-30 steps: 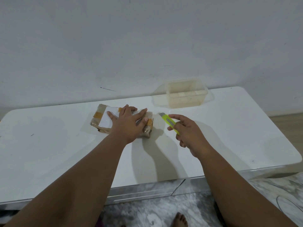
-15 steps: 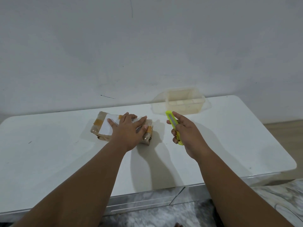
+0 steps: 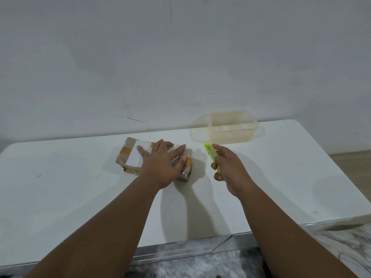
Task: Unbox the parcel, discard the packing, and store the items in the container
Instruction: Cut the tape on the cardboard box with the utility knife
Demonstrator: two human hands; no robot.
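A plain pale grey wall (image 3: 180, 57) fills the upper half of the view, marked by a thin dark vertical scratch near the top and a short dark streak low down. Against it stands a glossy white counter (image 3: 70, 197) with rounded corners, its front edge trimmed in reflective silver. Soft shadows lie across its top. Below, a grey marbled floor (image 3: 200, 265) shows, and a strip of wood-toned flooring (image 3: 353, 159) appears at far right.

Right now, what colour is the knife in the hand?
Bright yellow-green, with a silver blade strip; the head view shows the knife.
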